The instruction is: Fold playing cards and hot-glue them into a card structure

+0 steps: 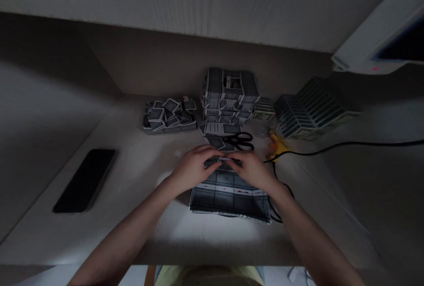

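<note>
My left hand [194, 166] and my right hand [250, 166] meet over the desk, fingertips pinching the two ends of a small dark patterned card piece [221, 159] with a pale edge. The fingers hide much of it. Just below them lies a larger dark grey patterned card panel [232, 197] with a white band across its middle. Beyond the fingers, black-handled scissors [243, 141] rest beside several loose patterned cards [218, 141].
A stacked card structure [230, 96] stands at the back, right of a box of loose cards [170, 116]. Slatted card stacks [314, 109] are farther right. A yellow glue gun [278, 145] and black cable [351, 143] lie right of my hands. A phone [85, 181] lies left; a shelf [198, 7] overhangs.
</note>
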The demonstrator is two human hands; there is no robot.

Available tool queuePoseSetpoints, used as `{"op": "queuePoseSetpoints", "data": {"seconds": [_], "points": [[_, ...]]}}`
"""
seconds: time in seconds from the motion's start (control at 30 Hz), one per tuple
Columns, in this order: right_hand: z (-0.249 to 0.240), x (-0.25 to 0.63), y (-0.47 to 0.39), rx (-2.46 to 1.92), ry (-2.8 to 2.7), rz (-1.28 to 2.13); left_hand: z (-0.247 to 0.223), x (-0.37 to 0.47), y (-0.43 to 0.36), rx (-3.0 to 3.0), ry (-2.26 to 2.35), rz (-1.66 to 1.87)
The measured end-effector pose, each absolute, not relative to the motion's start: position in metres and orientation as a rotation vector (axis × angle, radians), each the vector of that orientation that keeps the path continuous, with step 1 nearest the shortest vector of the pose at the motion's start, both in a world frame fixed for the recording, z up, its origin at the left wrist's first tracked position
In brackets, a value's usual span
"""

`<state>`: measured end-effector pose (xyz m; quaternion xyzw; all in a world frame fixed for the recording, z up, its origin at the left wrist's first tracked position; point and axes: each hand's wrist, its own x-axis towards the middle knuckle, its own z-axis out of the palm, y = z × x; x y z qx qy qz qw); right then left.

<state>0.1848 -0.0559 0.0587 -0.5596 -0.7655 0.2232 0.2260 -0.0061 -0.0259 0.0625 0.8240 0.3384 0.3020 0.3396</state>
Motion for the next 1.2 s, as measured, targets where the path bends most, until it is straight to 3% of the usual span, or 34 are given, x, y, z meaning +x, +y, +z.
{"op": "queuePoseSetpoints", "data": {"seconds": [0.4, 0.6, 0.83, 1.2], "points": [[0.061, 0.181, -0.056, -1.578, -2.162, 0.548, 0.057, 0.002, -0.023, 2.19, 0.94, 0.75], [0.061, 0.18, -0.057, -1.593, -2.148, 0.533, 0.065, -0.002, -0.032, 2.486, 1.05, 0.459], [0.061, 0.181, -0.056, -1.617, -2.166, 0.571, 0.068, 0.009, -0.031, 2.587, 1.061, 0.39], [0.061, 0.184, -0.059, -1.558, -2.121, 0.661, 0.065, 0.002, -0.021, 2.216, 1.107, 0.663]]}}
